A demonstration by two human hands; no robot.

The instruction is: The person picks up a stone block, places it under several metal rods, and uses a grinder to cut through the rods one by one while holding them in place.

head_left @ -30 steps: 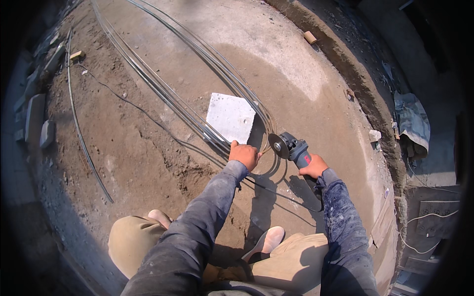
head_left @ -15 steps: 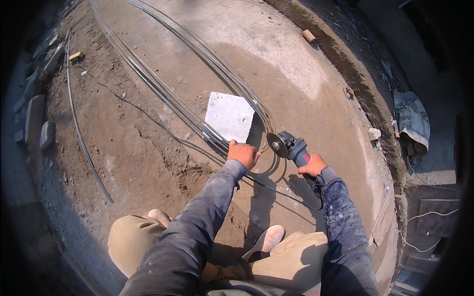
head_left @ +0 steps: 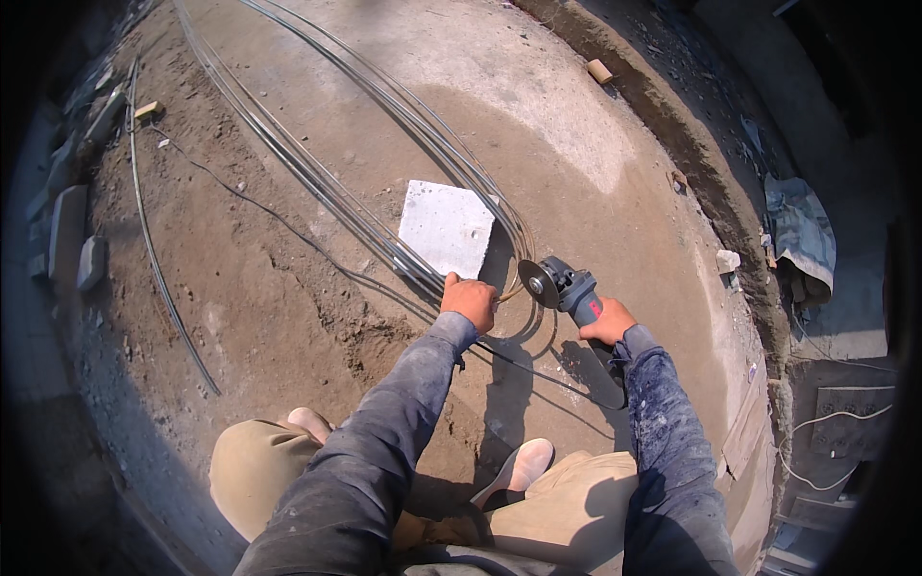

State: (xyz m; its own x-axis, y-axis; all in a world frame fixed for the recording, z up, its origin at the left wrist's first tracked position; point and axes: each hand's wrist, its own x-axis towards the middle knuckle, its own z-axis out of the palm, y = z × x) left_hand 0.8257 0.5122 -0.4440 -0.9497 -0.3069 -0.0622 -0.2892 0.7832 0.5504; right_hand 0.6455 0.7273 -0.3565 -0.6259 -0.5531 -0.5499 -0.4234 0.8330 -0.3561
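My left hand (head_left: 470, 304) is closed around a bundle of steel rods (head_left: 327, 197), just at the near edge of a pale concrete block (head_left: 448, 228). Beyond the block the rods bend round in a loop, and their curved part comes back beside my fingers. In my right hand (head_left: 609, 322) is an angle grinder (head_left: 573, 290), gripped by its dark body. Its cutting disc (head_left: 538, 282) faces the bent rods and stands very close to them; whether it touches them I cannot tell. My left palm hides part of the bundle.
A black cable (head_left: 317, 252) crosses the dirt under the rods toward the grinder. Another long rod (head_left: 152, 240) lies at the left near stone blocks (head_left: 67, 235). A trench (head_left: 706, 144) runs along the right, with a crumpled sheet (head_left: 802, 235) beyond it. My shoe (head_left: 526, 463) is close below.
My left hand has shifted very slightly, its fingers curled in more. The grinder and my right hand stay almost in place.
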